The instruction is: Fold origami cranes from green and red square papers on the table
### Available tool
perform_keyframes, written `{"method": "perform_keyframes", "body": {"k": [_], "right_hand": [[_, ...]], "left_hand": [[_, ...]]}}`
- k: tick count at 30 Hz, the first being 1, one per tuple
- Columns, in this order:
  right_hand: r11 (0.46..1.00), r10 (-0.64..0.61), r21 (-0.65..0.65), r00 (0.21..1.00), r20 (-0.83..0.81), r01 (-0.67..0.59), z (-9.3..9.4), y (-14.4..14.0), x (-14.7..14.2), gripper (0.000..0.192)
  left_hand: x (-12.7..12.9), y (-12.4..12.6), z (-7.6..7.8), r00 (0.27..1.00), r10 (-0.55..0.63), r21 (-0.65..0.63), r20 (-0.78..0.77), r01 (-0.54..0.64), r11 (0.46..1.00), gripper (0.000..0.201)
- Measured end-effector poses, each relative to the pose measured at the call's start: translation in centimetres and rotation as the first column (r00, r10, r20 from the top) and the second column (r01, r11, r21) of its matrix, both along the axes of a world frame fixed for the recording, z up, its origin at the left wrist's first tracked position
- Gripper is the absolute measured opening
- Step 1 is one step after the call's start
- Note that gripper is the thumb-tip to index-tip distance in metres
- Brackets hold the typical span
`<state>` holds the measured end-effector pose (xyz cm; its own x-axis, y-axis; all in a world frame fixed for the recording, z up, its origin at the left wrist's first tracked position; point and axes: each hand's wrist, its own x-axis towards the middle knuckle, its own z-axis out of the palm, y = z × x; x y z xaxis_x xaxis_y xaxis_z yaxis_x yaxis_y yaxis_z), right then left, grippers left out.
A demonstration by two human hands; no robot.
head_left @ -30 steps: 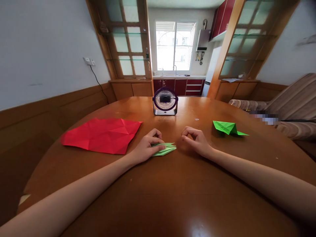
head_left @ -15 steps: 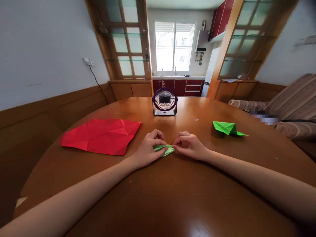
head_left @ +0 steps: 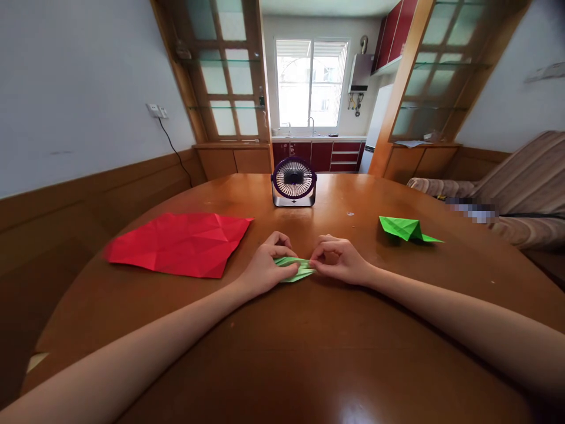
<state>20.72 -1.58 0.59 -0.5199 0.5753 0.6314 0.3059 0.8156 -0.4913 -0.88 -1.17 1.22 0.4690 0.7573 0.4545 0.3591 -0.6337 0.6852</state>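
A small piece of folded light green paper point(head_left: 302, 272) lies low over the table, between my two hands. My left hand point(head_left: 268, 266) grips its left part, thumb on top and the fingers partly hidden behind. With thumb and forefinger, my right hand point(head_left: 339, 261) pinches the paper's right end; its other fingers are curled. To the left rests a creased sheet of red paper point(head_left: 180, 244). On the right is a brighter green folded paper figure point(head_left: 401, 228) with a pointed end, apart from my hand.
The brown wooden table point(head_left: 282, 365) has a rounded edge. A small purple fan point(head_left: 293, 181) stands at its far side, beyond my hands. A striped armchair point(head_left: 525, 182) is at the right, and a cable point(head_left: 174, 147) hangs from a wall socket at the left.
The light green paper shows a little more of its near face and its tip sits slightly further right. Both hands keep their hold, with only slight movement.
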Motion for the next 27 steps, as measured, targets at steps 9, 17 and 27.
{"method": "perform_keyframes", "body": {"k": [9,17,27], "right_hand": [[0.998,-0.007,-0.062,0.999,-0.040,0.005,0.14,0.00,0.04,0.016],[0.992,-0.055,-0.112,0.998,-0.038,0.051,0.09,0.13,0.02,0.011],[0.991,-0.130,0.033,0.990,0.050,0.129,-0.15,-0.40,-0.76,0.007]], "left_hand": [[-0.18,-0.17,0.32,1.000,0.012,-0.070,-0.002,-0.013,0.998,0.006],[-0.44,-0.20,-0.05,0.998,0.049,0.049,-0.031,-0.047,0.998,0.003],[0.24,-0.78,-0.23,0.986,0.119,0.287,-0.120,-0.081,0.955,0.004]]}}
